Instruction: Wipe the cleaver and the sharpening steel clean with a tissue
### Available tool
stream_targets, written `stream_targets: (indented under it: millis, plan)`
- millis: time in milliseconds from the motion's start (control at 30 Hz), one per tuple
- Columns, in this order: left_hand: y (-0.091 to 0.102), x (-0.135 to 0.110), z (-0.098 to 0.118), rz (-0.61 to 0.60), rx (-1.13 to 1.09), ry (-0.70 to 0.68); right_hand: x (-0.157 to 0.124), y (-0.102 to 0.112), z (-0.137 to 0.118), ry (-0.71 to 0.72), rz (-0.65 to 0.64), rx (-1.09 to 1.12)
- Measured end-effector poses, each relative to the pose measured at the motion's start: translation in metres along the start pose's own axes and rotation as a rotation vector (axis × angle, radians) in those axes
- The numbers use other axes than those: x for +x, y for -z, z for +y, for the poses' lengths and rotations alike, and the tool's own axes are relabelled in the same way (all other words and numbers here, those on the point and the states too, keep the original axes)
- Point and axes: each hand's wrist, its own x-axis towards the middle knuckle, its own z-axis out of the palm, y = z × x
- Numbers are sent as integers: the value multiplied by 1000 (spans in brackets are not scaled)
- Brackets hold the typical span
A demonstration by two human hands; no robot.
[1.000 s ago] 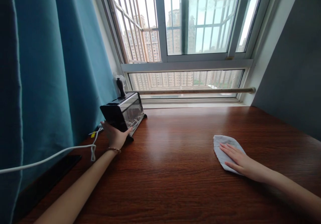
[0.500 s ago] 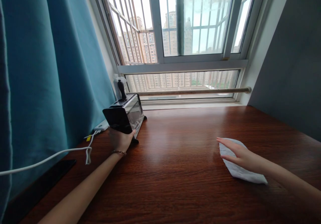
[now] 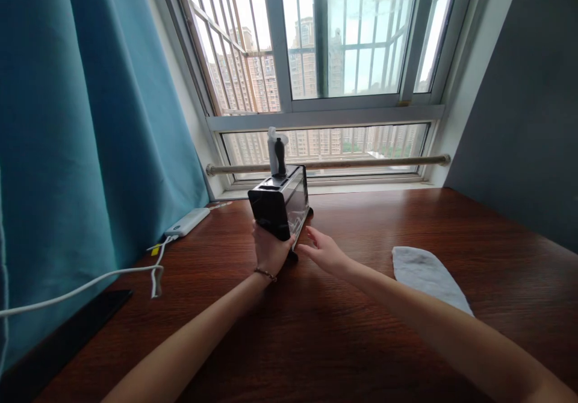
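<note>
My left hand (image 3: 270, 251) grips the lower near end of a black knife holder (image 3: 295, 201) with clear sides, its thumb on the right edge. Out of the top slots stand a black handle (image 3: 280, 157) and a white handle (image 3: 272, 150). The blades inside are hard to make out. My right hand (image 3: 329, 253) is just right of the holder's front foot, fingers apart and holding nothing; whether its fingertips touch the holder, I cannot tell. A white cloth (image 3: 427, 273) lies flat on the table to the right, partly behind my right forearm.
At the left of the wooden table (image 3: 361, 355) lie a white power strip (image 3: 187, 222), a white cable (image 3: 85, 294) and a dark flat strip (image 3: 76, 337). A blue curtain (image 3: 112, 90) hangs there. Beyond the table's far edge, a rail (image 3: 370, 163) crosses the window.
The knife holder has moved right with my left hand, uncovering the power strip. My right hand has left the cloth and come left to the holder.
</note>
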Motion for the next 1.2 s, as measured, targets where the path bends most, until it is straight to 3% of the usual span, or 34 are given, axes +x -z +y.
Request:
stream_targets:
  millis: [200, 433, 567, 667, 833, 1000, 1100, 1200]
  plan:
    - [-46, -32, 55, -98, 17, -19, 5, 16, 12, -90, 175, -48]
    - [-93, -60, 113, -168, -21, 17, 0, 61, 28, -175, 411, -126]
    - [-107, -77, 141, -198, -57, -20, 3, 94, 50, -224, 462, -146]
    - [-110, -84, 154, -200, -76, -37, 3, 114, 68, -200, 426, -110]
    - [-114, -84, 158, -200, -106, -59, 6, 128, 83, -120, 333, -28]
    - [-114, -78, 146, -245, -124, -131, 13, 128, 83, -74, 254, -11]
    - [-102, -70, 131, -319, -136, -230, 5, 134, 80, -89, 228, -90]
    - [-83, -58, 108, -407, -147, -344, -24, 152, 77, -160, 250, -245]
